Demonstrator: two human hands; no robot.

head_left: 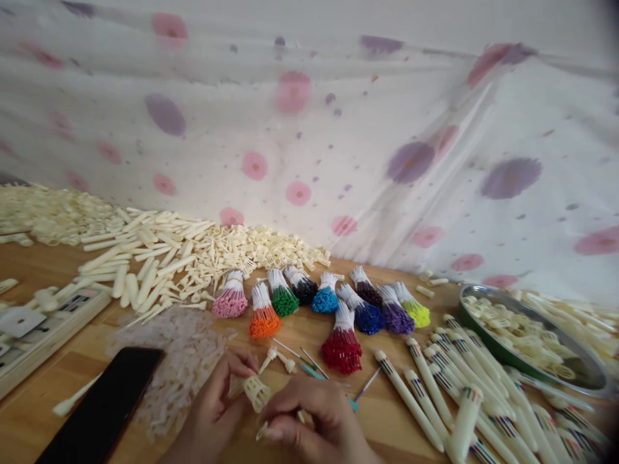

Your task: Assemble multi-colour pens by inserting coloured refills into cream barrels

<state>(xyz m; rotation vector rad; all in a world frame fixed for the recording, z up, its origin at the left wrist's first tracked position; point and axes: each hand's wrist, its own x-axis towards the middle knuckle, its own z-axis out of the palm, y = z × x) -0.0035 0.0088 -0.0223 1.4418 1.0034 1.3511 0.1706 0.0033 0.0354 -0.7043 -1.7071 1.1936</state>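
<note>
Single head-worn view, from above the table's (48, 264) near side, facing forward and down. Left hand (220, 403) and right hand (319, 422) nearest the lens, low centre. Patterned sheet (217, 129) farther off, across upper half. Power strip (43, 341) cropped by left edge.

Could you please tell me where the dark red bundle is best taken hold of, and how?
I'd probably grip the dark red bundle by its narrow white end, coming from the left. The sticks gather tightly there, while the red tips fan out. The blue bundle sits close on its right; bare tabletop lies on the left.
</note>
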